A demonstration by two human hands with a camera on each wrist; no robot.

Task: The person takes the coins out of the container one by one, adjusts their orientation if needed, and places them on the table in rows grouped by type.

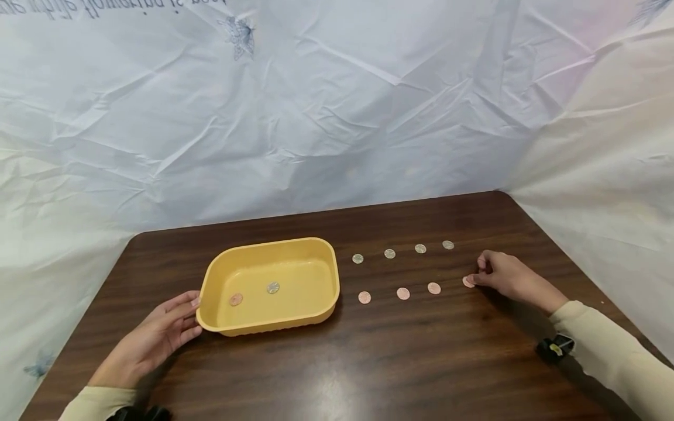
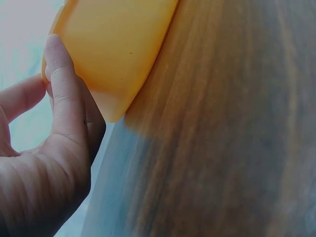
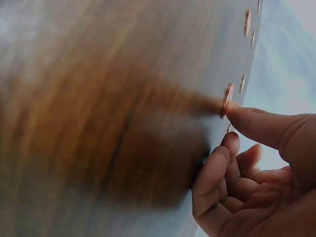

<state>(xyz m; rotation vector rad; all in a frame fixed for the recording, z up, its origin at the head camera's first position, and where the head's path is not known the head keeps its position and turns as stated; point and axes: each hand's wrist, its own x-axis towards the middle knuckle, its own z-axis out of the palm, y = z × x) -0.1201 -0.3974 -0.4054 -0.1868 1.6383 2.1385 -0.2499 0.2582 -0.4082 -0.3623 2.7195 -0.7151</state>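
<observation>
A yellow plastic tray stands on the table's left half, a copper coin and a silvery coin lying inside. My left hand grips its left rim; in the left wrist view a fingertip presses the yellow wall. At the right, my right hand touches a copper coin with its thumb tip. The right wrist view shows that coin at the thumb, while the other fingers curl apart from it. Further copper coins continue the row leftward.
Behind the copper row lies a row of several silvery coins. The dark wooden table has rounded far corners. White wrinkled cloth hangs behind it and at both sides.
</observation>
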